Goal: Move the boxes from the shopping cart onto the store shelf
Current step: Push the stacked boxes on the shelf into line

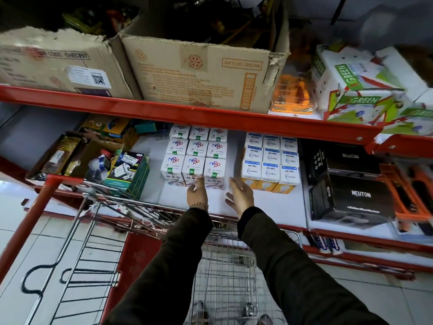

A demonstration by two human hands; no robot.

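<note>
Small white Nippo boxes [195, 153] stand in a three-by-three block on the white store shelf [269, 207]. My left hand [197, 193] reaches to the front row, fingertips touching the front of a box; it holds nothing. My right hand [241, 195] hovers open just right of that block, in the gap before the white Wipro bulb boxes [271, 164]. The wire shopping cart [227, 266] is below my arms against the shelf edge; its basket shows no boxes in the visible part.
Black Neuton boxes [351, 193] sit at the right of the shelf. Open cartons of mixed goods [93, 158] lie at the left. A red shelf beam [187, 111] runs overhead, bearing large cardboard cartons [199, 71] and green-and-white boxes [358, 90].
</note>
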